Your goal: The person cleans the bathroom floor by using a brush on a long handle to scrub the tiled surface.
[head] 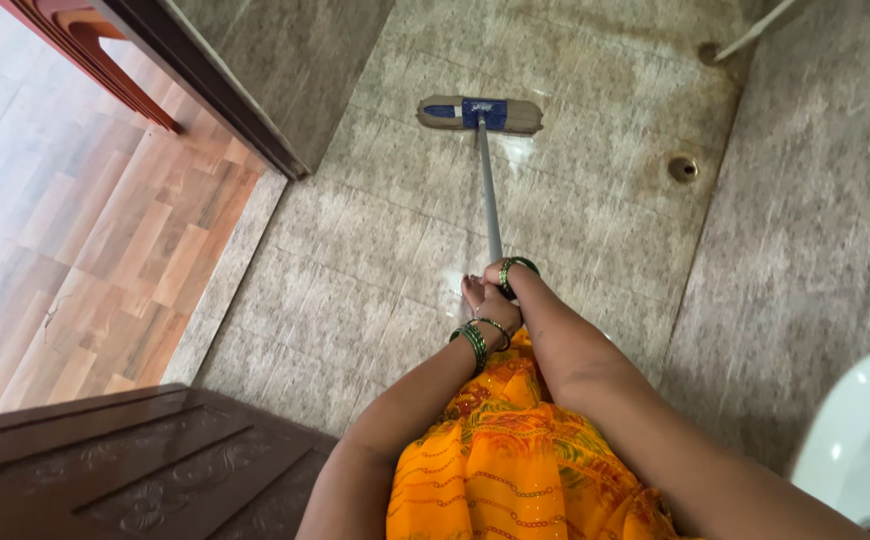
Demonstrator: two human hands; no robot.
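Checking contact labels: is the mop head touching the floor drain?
Apart. The head view shows the mop head flat on the tiled floor, with bare tile between it and the round floor drain off to its right.

Mop handle's [490, 195] upper end hidden behind hands [495, 290]; white basin [860, 440] cut off.

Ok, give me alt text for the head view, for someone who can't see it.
Both hands, left hand and right hand, grip a grey mop handle; its flat mop head rests on the wet tiled floor. A floor drain lies right, a wooden door lower left.
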